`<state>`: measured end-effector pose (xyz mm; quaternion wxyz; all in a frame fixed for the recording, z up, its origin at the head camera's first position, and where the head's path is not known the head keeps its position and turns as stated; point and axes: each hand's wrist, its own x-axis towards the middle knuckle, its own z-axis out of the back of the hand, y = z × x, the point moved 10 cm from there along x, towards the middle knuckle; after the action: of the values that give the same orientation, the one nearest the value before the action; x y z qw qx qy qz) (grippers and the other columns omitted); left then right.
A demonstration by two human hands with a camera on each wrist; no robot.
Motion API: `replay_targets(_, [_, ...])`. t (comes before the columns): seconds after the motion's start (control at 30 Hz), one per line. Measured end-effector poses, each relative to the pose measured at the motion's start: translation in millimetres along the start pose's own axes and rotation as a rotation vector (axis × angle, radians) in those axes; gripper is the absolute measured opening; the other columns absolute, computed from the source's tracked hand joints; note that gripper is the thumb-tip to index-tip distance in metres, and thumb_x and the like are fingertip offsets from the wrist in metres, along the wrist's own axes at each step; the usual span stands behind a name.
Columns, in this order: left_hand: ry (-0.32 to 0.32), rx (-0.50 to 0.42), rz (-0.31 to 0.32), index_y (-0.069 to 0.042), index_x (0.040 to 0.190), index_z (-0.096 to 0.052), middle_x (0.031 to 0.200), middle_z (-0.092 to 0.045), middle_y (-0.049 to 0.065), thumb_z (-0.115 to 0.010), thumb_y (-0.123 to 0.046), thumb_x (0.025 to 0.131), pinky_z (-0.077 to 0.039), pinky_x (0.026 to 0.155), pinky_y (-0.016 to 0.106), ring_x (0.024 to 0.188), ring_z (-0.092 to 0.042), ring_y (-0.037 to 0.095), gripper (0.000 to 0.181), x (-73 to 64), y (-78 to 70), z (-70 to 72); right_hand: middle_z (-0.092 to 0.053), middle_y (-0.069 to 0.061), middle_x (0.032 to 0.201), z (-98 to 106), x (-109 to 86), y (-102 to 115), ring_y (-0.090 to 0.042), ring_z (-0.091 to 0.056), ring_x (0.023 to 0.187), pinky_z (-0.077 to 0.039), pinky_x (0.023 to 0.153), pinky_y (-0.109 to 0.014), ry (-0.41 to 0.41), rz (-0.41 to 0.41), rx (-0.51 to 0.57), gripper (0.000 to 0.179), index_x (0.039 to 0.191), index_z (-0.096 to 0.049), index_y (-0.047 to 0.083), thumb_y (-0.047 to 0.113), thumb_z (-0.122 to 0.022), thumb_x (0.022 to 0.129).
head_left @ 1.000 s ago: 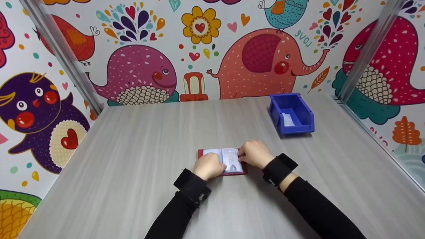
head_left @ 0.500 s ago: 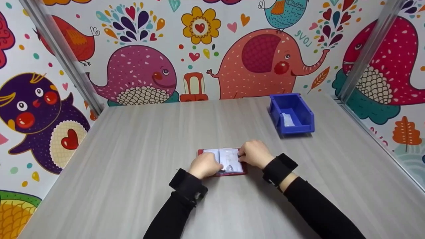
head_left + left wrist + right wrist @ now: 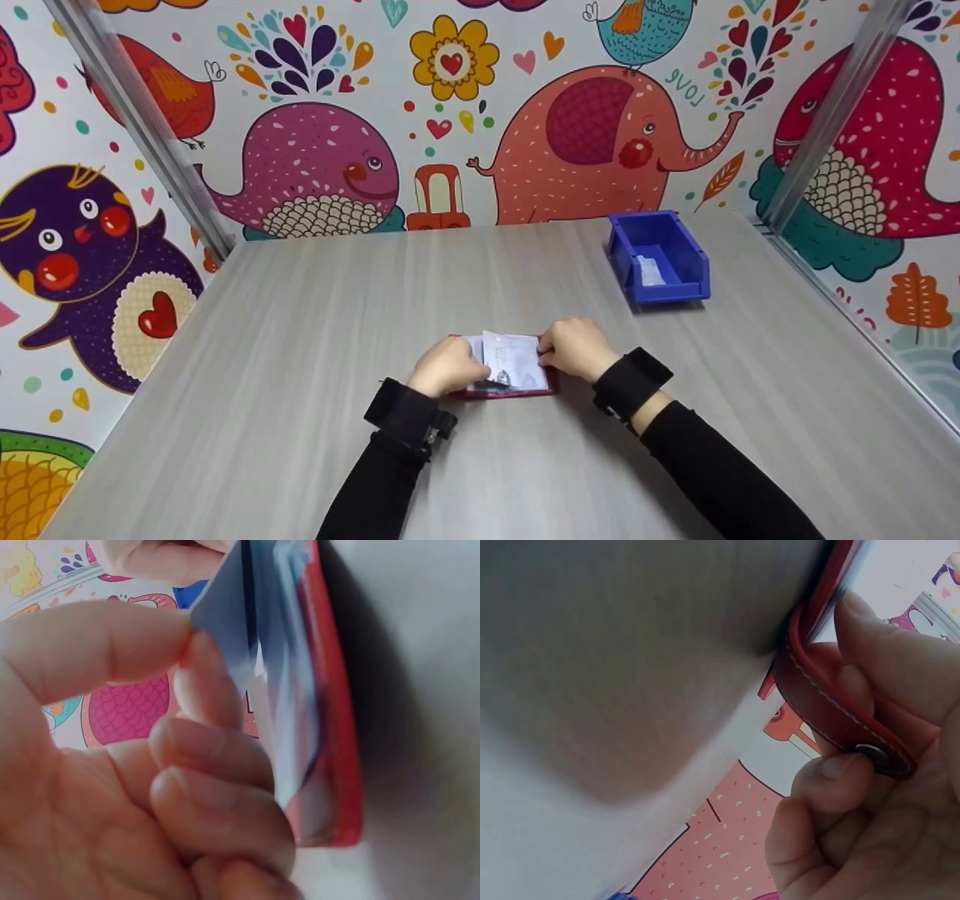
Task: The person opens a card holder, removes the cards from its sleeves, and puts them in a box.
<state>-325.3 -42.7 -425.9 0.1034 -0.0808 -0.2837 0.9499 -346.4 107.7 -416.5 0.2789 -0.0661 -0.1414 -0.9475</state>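
Note:
A small red card holder lies spread on the table, its pale sleeve pages facing up. My left hand pinches the edge of one page between thumb and index finger. In the left wrist view that page stands lifted from the pages below it, over the red cover. At the opposite side, my right hand grips the holder's right edge, thumb on the inner side. A stitched red strap with a metal snap curves out between the right hand's fingers.
A blue plastic bin with a white item inside stands at the back right of the grey table. Walls with cartoon animals enclose the table at the back and both sides.
The left hand has moved left, turning the pinched page over from the right side of the card holder. The right hand has stayed at the right edge.

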Motion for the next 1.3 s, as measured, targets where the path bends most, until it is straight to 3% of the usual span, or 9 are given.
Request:
replay_targets(0.43, [0.026, -0.063, 0.049, -0.018, 0.057, -0.040, 0.057, -0.041, -0.005, -0.063, -0.012, 0.073, -0.032, 0.048, 0.027, 0.050, -0.040, 0.012, 0.028, -2.2, 5.0, 7.1, -0.075, -0.005, 0.090, 1, -1.0, 0, -0.029, -0.067, 0.081, -0.050, 0.073, -0.045, -0.007, 0.011, 0.011, 0.011, 0.083, -0.080, 0.010, 0.015, -0.085, 0.075])
replay_targets(0.73, [0.020, -0.118, 0.109, -0.015, 0.062, -0.045, 0.062, -0.048, -0.002, -0.061, -0.009, 0.078, -0.034, 0.044, 0.024, 0.050, -0.043, 0.011, 0.023, -4.7, 11.7, 18.0, -0.075, -0.004, 0.089, 2, -2.3, -1, -0.028, -0.069, 0.082, -0.051, 0.074, -0.044, -0.016, 0.013, 0.023, 0.010, 0.083, -0.080, 0.010, 0.015, -0.084, 0.075])
replay_targets(1.07, [-0.008, -0.071, 0.114, -0.018, 0.057, -0.040, 0.056, -0.042, -0.005, -0.060, -0.010, 0.078, -0.031, 0.045, 0.024, 0.048, -0.039, 0.010, 0.030, -6.4, 14.8, 27.4, -0.075, -0.003, 0.088, 2, -2.1, -2, -0.027, -0.068, 0.079, -0.051, 0.071, -0.045, -0.019, 0.006, 0.019, 0.009, 0.082, -0.080, 0.011, 0.014, -0.084, 0.075])
replay_targets(1.3, [-0.061, -0.127, 0.119, -0.019, 0.056, -0.038, 0.055, -0.037, -0.007, -0.059, -0.014, 0.082, -0.031, 0.046, 0.024, 0.048, -0.038, 0.010, 0.034, -7.1, 12.8, 34.4, -0.075, -0.004, 0.087, 1, -2.1, -2, -0.028, -0.068, 0.079, -0.050, 0.071, -0.045, -0.014, 0.012, 0.022, 0.011, 0.085, -0.081, 0.011, 0.015, -0.084, 0.076])
